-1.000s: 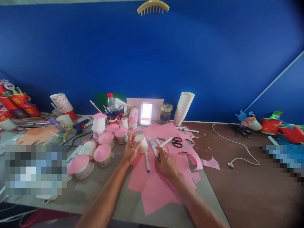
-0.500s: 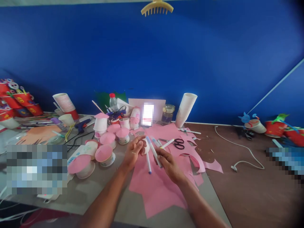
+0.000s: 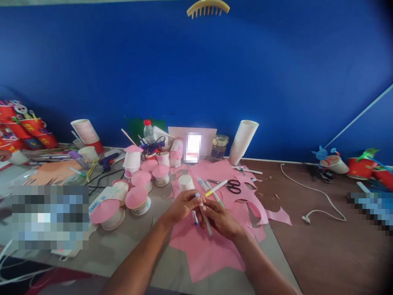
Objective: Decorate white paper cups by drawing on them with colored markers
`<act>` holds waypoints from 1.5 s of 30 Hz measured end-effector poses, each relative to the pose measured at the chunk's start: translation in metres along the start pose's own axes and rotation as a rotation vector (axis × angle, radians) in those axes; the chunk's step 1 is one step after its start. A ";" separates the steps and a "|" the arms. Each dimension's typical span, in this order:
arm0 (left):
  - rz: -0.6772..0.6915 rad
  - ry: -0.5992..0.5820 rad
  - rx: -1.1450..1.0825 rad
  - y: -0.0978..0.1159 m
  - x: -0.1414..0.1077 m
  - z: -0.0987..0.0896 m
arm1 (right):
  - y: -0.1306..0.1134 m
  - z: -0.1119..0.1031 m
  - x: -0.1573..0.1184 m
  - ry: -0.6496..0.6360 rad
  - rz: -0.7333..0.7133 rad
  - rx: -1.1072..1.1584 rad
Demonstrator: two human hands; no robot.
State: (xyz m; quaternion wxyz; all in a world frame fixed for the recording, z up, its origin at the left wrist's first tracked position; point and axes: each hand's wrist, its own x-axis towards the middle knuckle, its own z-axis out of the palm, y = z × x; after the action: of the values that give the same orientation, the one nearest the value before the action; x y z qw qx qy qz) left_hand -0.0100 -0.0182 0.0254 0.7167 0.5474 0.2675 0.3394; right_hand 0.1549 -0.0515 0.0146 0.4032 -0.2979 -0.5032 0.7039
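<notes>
Both hands are closed on one white marker (image 3: pixel 208 226) with a bluish-purple cap, held at a slant over pink paper (image 3: pixel 204 258). My left hand (image 3: pixel 183 206) pinches the capped end. Lower down, the fingers of my right hand (image 3: pixel 220 218) wrap the barrel. Just beyond the left hand a white paper cup (image 3: pixel 186 182) stands upside down. Partly hidden between the hands, a second marker (image 3: pixel 195 218) with a blue end lies on the paper. A yellow-capped marker (image 3: pixel 216 187) and black-handled scissors (image 3: pixel 233 186) lie to the right.
Pink-topped paper cups (image 3: pixel 136 198) cluster on the left, near a glue gun (image 3: pixel 109 161) and power strip (image 3: pixel 101 198). A tall cup stack (image 3: pixel 244 141), a glass jar (image 3: pixel 219 148) and a bright phone screen (image 3: pixel 193 147) stand behind. A white cable (image 3: pixel 316 190) lies right.
My left hand has left the white cup standing on the paper and moved onto the marker's capped end. My right hand has brought the marker closer. At the far left edge, another person's hand appears.
</notes>
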 end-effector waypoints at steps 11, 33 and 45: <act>0.170 0.137 0.105 0.002 -0.001 0.003 | 0.006 0.006 0.007 -0.049 0.086 0.275; 0.234 0.203 0.004 -0.003 -0.001 0.005 | -0.005 0.012 0.009 -0.051 0.091 0.067; 0.262 0.183 0.015 0.001 -0.004 0.002 | -0.011 0.022 0.006 0.027 0.029 0.041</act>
State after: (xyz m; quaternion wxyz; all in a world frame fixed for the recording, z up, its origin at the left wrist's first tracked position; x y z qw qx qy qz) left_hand -0.0111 -0.0225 0.0266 0.6349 0.5498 0.2606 0.4762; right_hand 0.1367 -0.0551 0.0322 0.4056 -0.3063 -0.4789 0.7158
